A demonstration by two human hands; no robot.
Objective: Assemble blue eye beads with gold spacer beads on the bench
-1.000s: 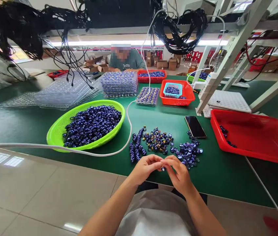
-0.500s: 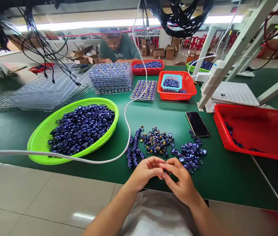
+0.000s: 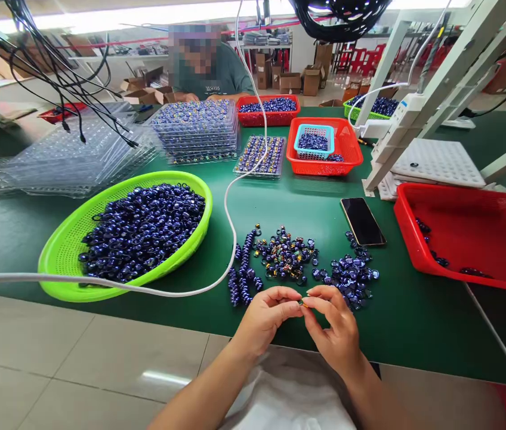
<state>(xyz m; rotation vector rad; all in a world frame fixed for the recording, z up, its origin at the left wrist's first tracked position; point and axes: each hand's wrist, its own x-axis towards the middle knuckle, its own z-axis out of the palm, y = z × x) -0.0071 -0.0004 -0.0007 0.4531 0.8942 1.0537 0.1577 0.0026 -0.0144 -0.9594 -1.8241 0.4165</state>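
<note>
My left hand (image 3: 265,319) and my right hand (image 3: 337,325) meet at the near edge of the green table. Between their fingertips is a small piece with an orange-gold glint (image 3: 303,304), pinched from both sides and mostly covered. Just beyond lies a loose heap of blue-and-gold round pieces (image 3: 286,254). To its right is a pile of shiny dark-blue caps (image 3: 354,275), partly behind my right fingers. Rows of dark-blue ring-like pieces (image 3: 246,269) are lined up on the left.
A green basket (image 3: 49,263) full of dark-blue pieces stands left, with a white cable (image 3: 230,209) crossing it. Right are a phone (image 3: 363,221) and a red tray (image 3: 472,239). Filled clear trays (image 3: 194,134) are stacked behind. A person (image 3: 230,71) sits opposite.
The view has shifted slightly. My fingertips have drawn a little apart, and the orange-gold glint of the small piece shows more between them.
</note>
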